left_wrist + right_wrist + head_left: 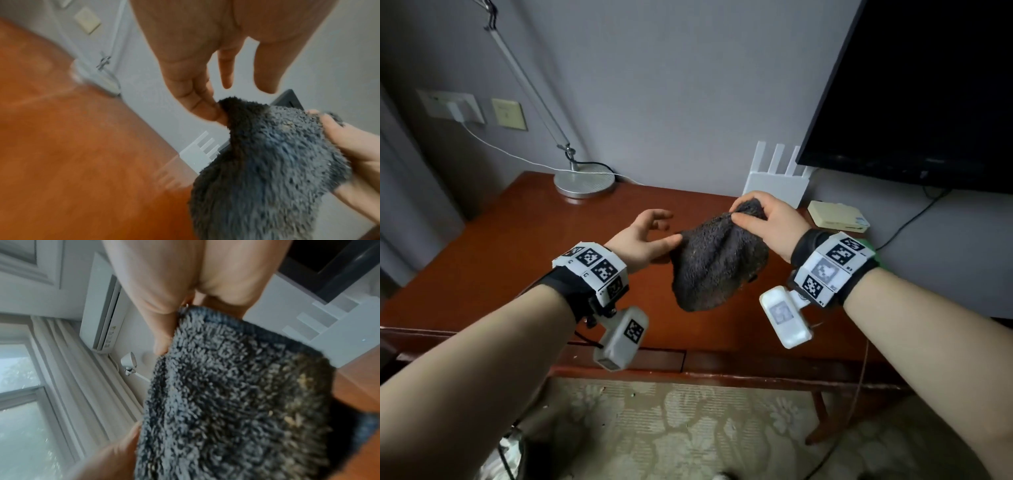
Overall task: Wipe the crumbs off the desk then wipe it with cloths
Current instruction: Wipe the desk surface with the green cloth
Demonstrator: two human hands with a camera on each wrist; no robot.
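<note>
The grey cloth (717,260) is held bunched above the table (500,246), its top gathered in the right hand (767,222) and one edge pinched by the left hand (643,240), probably to keep crumbs (296,418) inside.

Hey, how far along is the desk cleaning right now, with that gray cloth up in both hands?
Done, apparently: the desk shows no crumbs, and pale bits cling to the cloth, so the crumb pass looks finished. In hand: the right hand pinches the cloth's top edge, the left hand pinches its side, both lifted off the wood. Left: the wipe-down with cloths; only this one cloth is visible.
</note>
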